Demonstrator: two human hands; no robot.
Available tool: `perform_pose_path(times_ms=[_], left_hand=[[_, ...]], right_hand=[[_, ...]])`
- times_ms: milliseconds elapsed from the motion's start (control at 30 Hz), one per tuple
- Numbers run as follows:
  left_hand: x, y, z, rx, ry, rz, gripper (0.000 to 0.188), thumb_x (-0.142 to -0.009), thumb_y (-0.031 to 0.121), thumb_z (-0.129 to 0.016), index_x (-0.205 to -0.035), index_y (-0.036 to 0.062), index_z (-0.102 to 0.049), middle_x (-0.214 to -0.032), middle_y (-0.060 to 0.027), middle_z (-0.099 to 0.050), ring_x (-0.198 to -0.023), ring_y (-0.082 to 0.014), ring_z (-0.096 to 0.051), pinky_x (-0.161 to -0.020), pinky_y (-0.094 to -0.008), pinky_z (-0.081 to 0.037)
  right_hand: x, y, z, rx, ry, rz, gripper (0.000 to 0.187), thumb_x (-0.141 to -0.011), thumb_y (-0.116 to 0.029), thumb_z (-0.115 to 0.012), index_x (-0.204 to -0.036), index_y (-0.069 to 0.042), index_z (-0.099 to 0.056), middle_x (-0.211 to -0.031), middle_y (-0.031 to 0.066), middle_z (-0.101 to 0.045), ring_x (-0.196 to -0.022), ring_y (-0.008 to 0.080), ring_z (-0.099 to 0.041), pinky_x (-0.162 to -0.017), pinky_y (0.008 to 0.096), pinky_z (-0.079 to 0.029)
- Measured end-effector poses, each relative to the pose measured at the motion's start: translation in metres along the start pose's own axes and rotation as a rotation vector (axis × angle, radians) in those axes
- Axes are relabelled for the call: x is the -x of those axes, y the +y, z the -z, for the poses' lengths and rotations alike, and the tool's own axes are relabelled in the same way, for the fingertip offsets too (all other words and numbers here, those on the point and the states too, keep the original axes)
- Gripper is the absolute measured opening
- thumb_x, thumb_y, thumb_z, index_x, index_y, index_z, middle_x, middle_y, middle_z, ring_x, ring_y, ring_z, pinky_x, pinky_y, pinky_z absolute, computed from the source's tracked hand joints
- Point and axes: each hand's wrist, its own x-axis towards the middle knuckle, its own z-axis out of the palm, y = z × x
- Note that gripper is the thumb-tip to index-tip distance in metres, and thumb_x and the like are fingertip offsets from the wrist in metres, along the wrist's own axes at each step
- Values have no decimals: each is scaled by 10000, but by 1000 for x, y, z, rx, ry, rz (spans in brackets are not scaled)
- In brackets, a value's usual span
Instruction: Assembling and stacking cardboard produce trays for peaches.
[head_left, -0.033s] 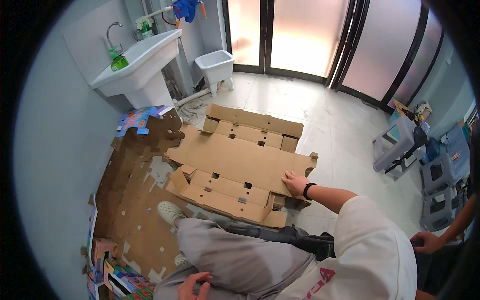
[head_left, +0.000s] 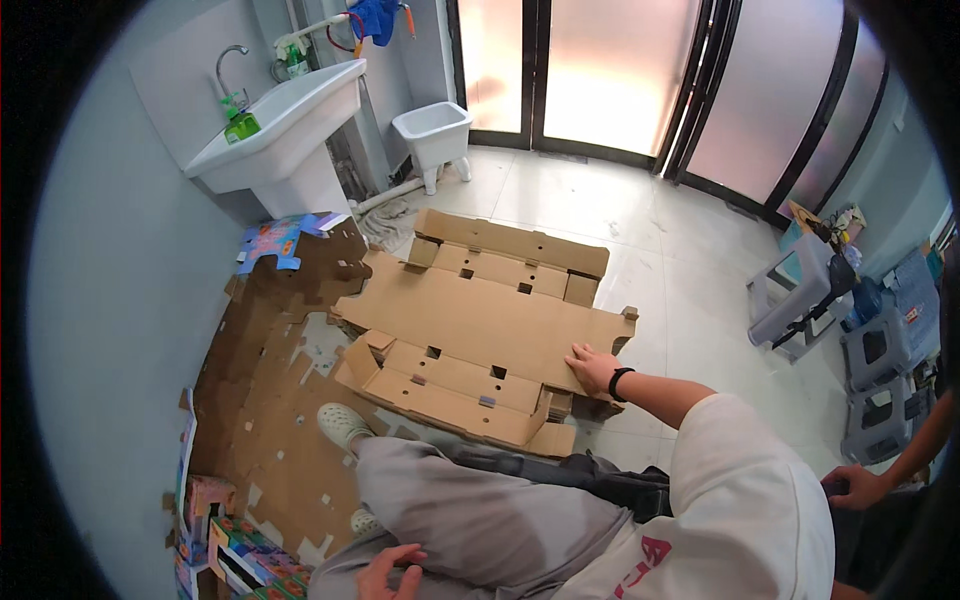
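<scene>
A flattened brown cardboard display or box blank (head_left: 480, 314), with raised slotted side flaps, lies on top of a stack near the middle of the floor. Fingers spread, my right hand (head_left: 594, 369) rests on its right end; a black band circles the wrist. At the lower edge, my left hand (head_left: 392, 574) is partly cut off beside my grey trouser leg, its visible fingers loosely bent and apart, holding nothing I can see. The near folded flap (head_left: 455, 393) of the blank lies between my right hand and my light clog (head_left: 342, 424).
Worn cardboard sheeting (head_left: 270, 400) covers the floor at left, with colourful printed boxes (head_left: 245, 555) near me. A white sink (head_left: 290, 115) and small mop basin (head_left: 433, 130) stand behind. Grey plastic stools (head_left: 790, 290) are at right, near another person's hand (head_left: 855, 486) on something dark.
</scene>
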Motion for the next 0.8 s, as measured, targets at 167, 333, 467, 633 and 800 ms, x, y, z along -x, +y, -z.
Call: perform_pose_path(times_ms=[167, 333, 467, 633, 800], left_hand=[[-1, -1, 1, -65, -23, -23, 303, -1065, 168, -697, -1339, 40, -709, -1146, -139, -792, -1043, -254, -753, -879, -369, -587], [0, -1, 1, -56, -23, -50, 305, -1064, 163, -698, -1344, 42, -707, -1134, -142, -795, -1040, -257, -756, -879, -367, -586], [1, 1, 1, -27, -15, -48, 300, -1068, 167, -696, -1342, 45, -709, -1136, -136, -798, -1022, -253, -756, -871, -359, -580], [1, 1, 0, -15, -8, -64, 300, -1073, 185, -700, -1337, 43, -711, -1137, -133, -799, -1020, -252, -754, -870, -360, -578], [0, 1, -1, -11, -6, -79, 294, -1078, 183, -698, -1334, 39, -710, -1134, -134, -800, -1022, -250, -754, -873, -360, -578]], right_hand=[[8, -2, 14, 43, -48, 19, 800, -890, -149, -787, -1618, -165, -457, -1729, 188, -347, -1568, 418, -406, -1193, 473, -500], [11, -6, 21, -4, -42, 15, 846, -874, -156, -803, -1638, -166, -439, -1729, 195, -347, -1581, 408, -393, -1218, 476, -475], [11, -6, 19, 27, -42, 19, 845, -869, -159, -805, -1634, -162, -446, -1723, 196, -355, -1581, 403, -395, -1217, 476, -475], [9, -4, 15, 10, -44, 12, 894, -840, -193, -840, -1640, -174, -442, -1732, 194, -342, -1581, 399, -400, -1216, 467, -478], [3, -1, 9, 38, -88, -17, 980, -791, -189, -885, -1655, -191, -423, -1757, 182, -311, -1597, 394, -380, -1231, 460, -466]])
